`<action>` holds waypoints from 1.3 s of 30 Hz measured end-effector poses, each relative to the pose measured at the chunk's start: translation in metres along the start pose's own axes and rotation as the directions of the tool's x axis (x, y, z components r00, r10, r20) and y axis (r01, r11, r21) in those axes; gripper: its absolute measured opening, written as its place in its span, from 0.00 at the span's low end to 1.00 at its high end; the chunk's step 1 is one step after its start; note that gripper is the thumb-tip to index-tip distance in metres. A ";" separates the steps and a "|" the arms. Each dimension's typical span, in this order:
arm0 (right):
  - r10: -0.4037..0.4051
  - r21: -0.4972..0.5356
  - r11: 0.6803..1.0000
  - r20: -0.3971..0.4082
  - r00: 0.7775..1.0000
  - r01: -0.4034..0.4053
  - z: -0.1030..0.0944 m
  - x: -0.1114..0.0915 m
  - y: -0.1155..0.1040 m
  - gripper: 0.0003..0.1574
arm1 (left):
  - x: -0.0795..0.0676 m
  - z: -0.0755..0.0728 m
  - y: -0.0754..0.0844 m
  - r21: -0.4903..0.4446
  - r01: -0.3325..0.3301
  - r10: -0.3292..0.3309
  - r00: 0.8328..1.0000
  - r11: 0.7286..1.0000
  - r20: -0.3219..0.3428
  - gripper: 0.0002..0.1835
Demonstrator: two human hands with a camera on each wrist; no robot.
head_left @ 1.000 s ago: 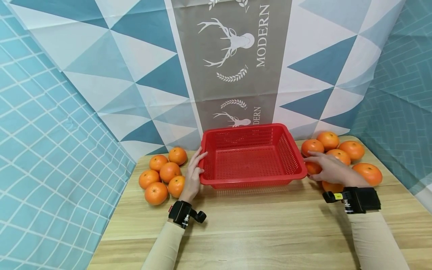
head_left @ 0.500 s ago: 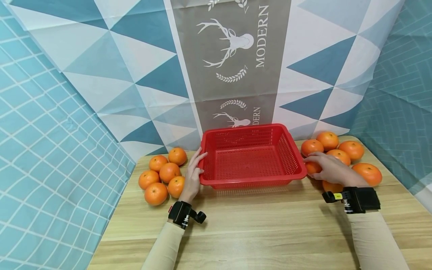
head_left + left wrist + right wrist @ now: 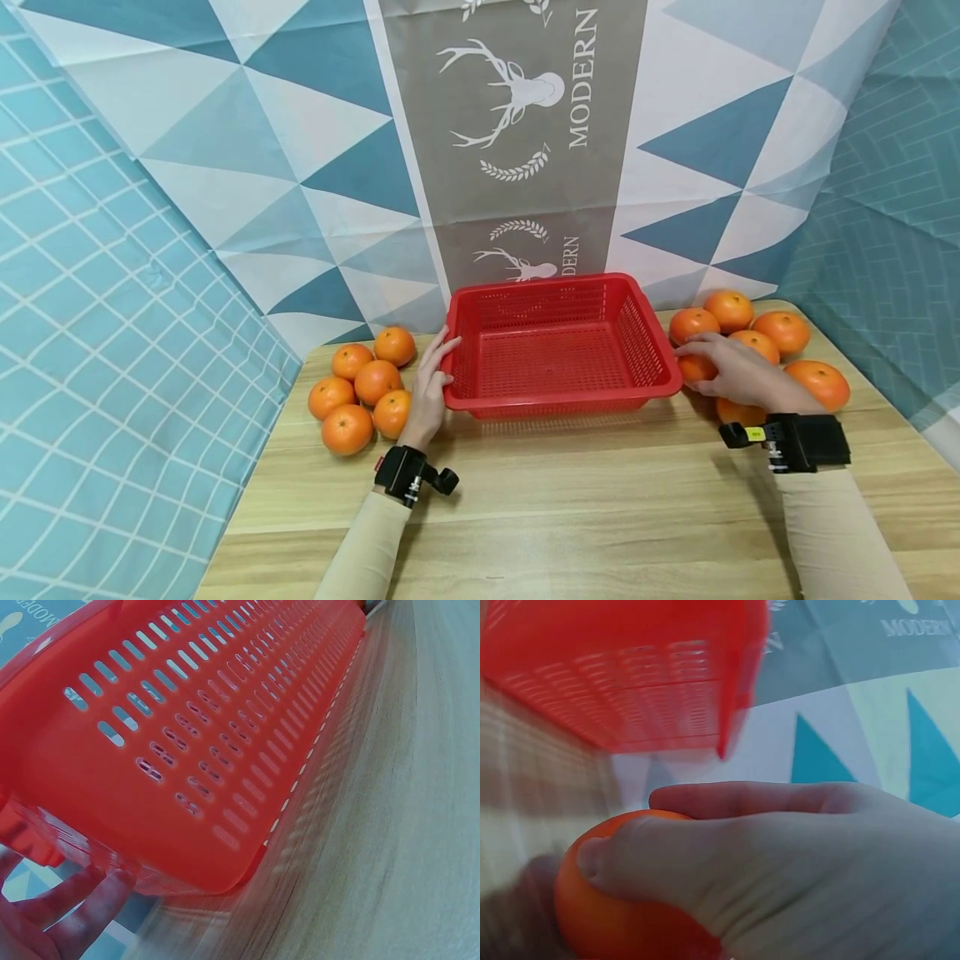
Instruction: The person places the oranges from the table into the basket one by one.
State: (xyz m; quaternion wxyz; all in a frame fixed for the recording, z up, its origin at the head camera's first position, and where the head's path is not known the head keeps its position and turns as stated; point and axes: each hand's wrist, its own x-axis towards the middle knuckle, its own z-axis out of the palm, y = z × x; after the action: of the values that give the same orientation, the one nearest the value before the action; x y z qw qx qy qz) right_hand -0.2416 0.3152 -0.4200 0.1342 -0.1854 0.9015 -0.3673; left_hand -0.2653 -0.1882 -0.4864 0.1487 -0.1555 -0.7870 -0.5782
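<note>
A red plastic basket (image 3: 551,407) with slotted walls stands on the table, nothing inside it. My left hand (image 3: 426,400) holds its left rim; in the left wrist view, fingertips (image 3: 116,881) press at the basket's corner just below the rim. Beside the basket's right end, my right hand (image 3: 738,375) grips an orange (image 3: 696,375) from above. The right wrist view shows my thumb along the near side of that orange (image 3: 622,915) and a finger reaching over its far side. The hand hides part of the fruit.
Several more oranges (image 3: 783,333) cluster around my right hand. Another group of oranges (image 3: 377,382) lies left of the basket, close to my left hand. A patterned cloth wall (image 3: 525,192) rises right behind the basket. The wooden table (image 3: 555,508) extends in front.
Both hands stay almost where they were. My right hand has shifted only very slightly over the orange; the basket has not moved.
</note>
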 end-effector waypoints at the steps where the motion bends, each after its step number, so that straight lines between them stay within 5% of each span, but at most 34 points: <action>1: -0.027 -0.154 0.988 -0.044 0.999 0.019 -0.001 -0.001 -0.001 0.27 | 0.000 0.000 0.001 0.009 -0.001 0.001 1.000 1.000 0.002 0.38; 3: -0.121 -0.404 0.914 -0.177 0.977 0.040 -0.003 -0.002 -0.003 0.33 | -0.001 0.000 0.004 0.026 -0.004 0.004 1.000 1.000 0.005 0.38; 8: -0.120 -0.462 0.887 -0.226 0.967 0.003 -0.010 -0.008 -0.018 0.42 | -0.001 0.001 0.006 0.040 -0.006 0.006 1.000 0.999 0.006 0.37; 15: -0.195 -0.497 0.867 -0.284 0.939 0.030 -0.017 -0.018 -0.038 0.41 | -0.001 0.001 0.000 0.018 -0.012 0.012 1.000 1.000 -0.007 0.37; 23: -0.379 -0.566 0.817 -0.376 0.846 0.115 -0.017 -0.030 -0.045 0.39 | -0.001 0.001 0.007 0.042 0.002 -0.003 1.000 0.999 0.010 0.37; 28: -0.408 -0.576 0.806 -0.379 0.830 0.133 -0.017 -0.030 -0.045 0.40 | -0.001 0.002 0.007 0.037 0.011 -0.011 1.000 0.999 0.007 0.37; 34: -0.385 -0.534 0.837 -0.425 0.820 0.116 -0.016 -0.030 -0.052 0.42 | 0.000 0.001 0.008 0.030 0.020 -0.020 1.000 0.999 0.016 0.37; 39: -0.466 -0.564 0.813 -0.477 0.745 0.147 -0.013 -0.027 -0.058 0.42 | -0.001 0.001 0.008 0.031 0.020 -0.020 1.000 0.999 0.014 0.37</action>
State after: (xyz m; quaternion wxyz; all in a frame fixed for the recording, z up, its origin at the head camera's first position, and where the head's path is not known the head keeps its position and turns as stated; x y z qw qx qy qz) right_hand -0.2085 0.2962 -0.3665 -0.2717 -0.2392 0.9142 -0.1821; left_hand -0.2615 -0.1848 -0.4799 0.1397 -0.1496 -0.7984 -0.5663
